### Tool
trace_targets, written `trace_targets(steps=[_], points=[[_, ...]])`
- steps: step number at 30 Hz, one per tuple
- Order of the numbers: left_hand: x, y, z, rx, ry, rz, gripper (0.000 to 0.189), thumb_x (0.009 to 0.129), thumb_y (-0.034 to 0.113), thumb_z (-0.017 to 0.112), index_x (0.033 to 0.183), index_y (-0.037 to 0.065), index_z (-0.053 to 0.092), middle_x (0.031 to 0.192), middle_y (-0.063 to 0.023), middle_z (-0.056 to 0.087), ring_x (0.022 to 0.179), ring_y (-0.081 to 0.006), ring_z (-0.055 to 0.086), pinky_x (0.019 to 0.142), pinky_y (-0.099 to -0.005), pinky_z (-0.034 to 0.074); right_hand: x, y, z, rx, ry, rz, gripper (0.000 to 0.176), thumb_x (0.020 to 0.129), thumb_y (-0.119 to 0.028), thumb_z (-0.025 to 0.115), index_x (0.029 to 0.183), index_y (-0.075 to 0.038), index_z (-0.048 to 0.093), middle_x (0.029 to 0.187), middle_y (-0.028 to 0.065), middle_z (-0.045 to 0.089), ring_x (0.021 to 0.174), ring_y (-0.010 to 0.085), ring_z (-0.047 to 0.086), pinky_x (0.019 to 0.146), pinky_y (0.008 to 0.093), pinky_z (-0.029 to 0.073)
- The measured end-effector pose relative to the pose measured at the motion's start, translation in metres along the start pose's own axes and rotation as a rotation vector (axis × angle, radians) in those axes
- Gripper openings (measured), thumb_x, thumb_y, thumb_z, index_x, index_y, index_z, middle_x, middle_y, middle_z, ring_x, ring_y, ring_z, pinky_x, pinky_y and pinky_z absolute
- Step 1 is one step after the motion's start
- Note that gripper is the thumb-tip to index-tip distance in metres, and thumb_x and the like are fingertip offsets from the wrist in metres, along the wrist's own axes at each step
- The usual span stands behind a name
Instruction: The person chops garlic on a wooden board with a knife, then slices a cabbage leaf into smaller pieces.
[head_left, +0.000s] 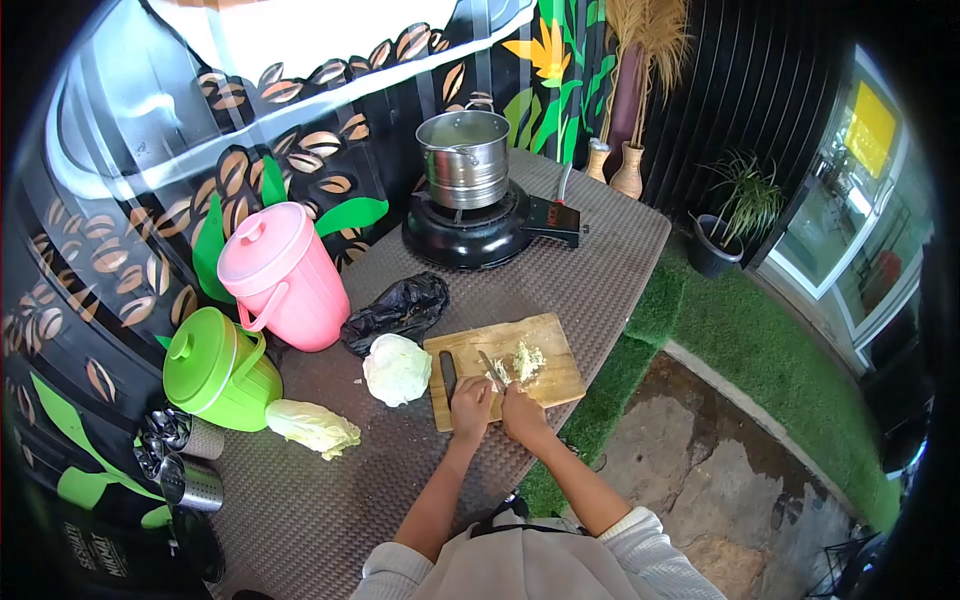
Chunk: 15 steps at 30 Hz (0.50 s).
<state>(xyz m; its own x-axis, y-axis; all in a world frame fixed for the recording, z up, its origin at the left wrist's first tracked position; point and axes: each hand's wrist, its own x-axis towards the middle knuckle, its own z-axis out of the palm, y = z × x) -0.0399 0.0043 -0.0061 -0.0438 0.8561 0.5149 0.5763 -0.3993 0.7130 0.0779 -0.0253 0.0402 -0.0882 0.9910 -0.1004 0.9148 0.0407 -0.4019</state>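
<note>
On a wooden cutting board (560, 375) lies a small heap of chopped pale pieces (528, 360). A knife blade (491, 369) points up and left from my right hand (522, 412), whose fingers are closed around its handle end. My left hand (471, 407) is closed beside it, over the lower part of the board; anything in its fingers is too small to make out. A dark handle-like object (447, 372) lies on the board just above my left hand. Left of the board sit a round cabbage (397, 370) and, farther left, a long napa cabbage (313, 427).
A steel pot (465, 160) stands on a black gas stove (468, 236) at the table's back. A black plastic bag (398, 312) lies behind the cabbage. Pink (290, 280) and green (222, 370) lidded containers and metal utensil holders (192, 484) stand left on the woven-textured table (620, 240).
</note>
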Motion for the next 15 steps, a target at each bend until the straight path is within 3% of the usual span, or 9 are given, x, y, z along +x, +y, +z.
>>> trace_targets(steps=[4, 7, 12, 15], points=[[0.001, 0.001, -0.001, 0.032, 0.019, 0.024, 0.011, 0.074, 0.004, 0.070, 0.083, -0.002, 0.069, 0.088, -0.0130, 0.068, 0.089, -0.0287, 0.058, 0.078, -0.0366, 0.048, -0.013, -0.007, 0.016, 0.044, -0.034, 0.104, 0.031, 0.085, -0.008, 0.051, 0.111, 0.005, 0.040, 0.082, 0.0287, 0.064, 0.079, 0.0402, 0.067, 0.068, 0.0486, 0.054], [0.003, 0.004, -0.005, 0.033, 0.010, 0.021, 0.010, 0.073, 0.003, 0.070, 0.083, -0.001, 0.070, 0.087, -0.0125, 0.068, 0.090, -0.0283, 0.055, 0.078, -0.0366, 0.047, -0.016, -0.008, 0.041, 0.007, 0.135, 0.174, 0.031, 0.089, -0.012, 0.047, 0.114, 0.006, 0.043, 0.077, 0.0207, 0.067, 0.072, 0.0398, 0.067, 0.066, 0.0462, 0.055], [0.001, 0.002, -0.004, 0.000, 0.006, 0.009, 0.010, 0.073, 0.003, 0.070, 0.083, -0.001, 0.070, 0.087, -0.0119, 0.068, 0.090, -0.0283, 0.055, 0.078, -0.0366, 0.047, 0.006, 0.004, 0.020, -0.038, 0.023, 0.008, 0.033, 0.088, -0.009, 0.046, 0.117, 0.006, 0.041, 0.077, 0.0204, 0.067, 0.074, 0.0384, 0.068, 0.064, 0.0438, 0.056], [0.003, 0.003, -0.006, -0.008, 0.015, -0.004, 0.010, 0.073, 0.003, 0.070, 0.083, -0.001, 0.070, 0.087, -0.0117, 0.069, 0.090, -0.0285, 0.056, 0.078, -0.0364, 0.047, -0.003, 0.003, 0.013, -0.045, -0.004, 0.018, 0.035, 0.088, -0.009, 0.047, 0.119, 0.006, 0.040, 0.080, 0.0219, 0.067, 0.076, 0.0377, 0.068, 0.064, 0.0430, 0.057]])
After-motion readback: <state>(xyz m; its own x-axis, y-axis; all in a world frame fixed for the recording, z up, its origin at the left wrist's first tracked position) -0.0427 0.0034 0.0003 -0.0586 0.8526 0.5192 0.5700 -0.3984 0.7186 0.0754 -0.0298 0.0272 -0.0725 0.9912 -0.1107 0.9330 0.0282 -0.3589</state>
